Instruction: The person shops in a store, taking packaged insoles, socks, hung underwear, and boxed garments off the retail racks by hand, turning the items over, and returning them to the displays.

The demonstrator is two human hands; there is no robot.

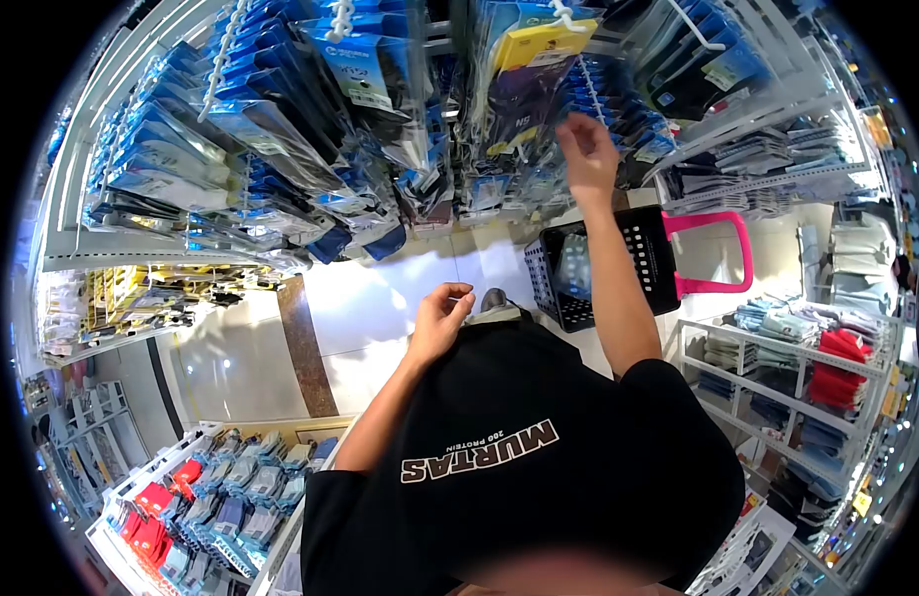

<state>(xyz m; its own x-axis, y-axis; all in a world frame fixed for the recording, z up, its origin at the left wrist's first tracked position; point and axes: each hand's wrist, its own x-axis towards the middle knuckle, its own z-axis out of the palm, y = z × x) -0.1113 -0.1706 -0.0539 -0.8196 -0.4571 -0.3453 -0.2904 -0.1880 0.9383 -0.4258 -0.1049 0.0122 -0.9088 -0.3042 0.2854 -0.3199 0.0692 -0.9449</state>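
Observation:
My right hand point(590, 164) reaches up to the hanging packets, its fingers loosely bent and a little apart. Beside its fingertips hangs a clear packet with a yellow top and a dark purple front point(529, 84). Whether the fingertips touch its edge I cannot make out. My left hand point(442, 320) is held low in front of my body, fingers loosely curved, with nothing in it. Blue-topped packets point(365, 70) of dark garments hang on white hooks to the left of the yellow one. More blue packets point(707, 70) hang to the right.
A black shopping basket point(646, 260) with a pink handle point(747, 260) stands below my right forearm, something clear and bluish inside. Shelves of folded clothes point(777, 358) stand at right. A display of folded grey and red garments point(231, 497) is at lower left, on the tiled floor point(370, 298).

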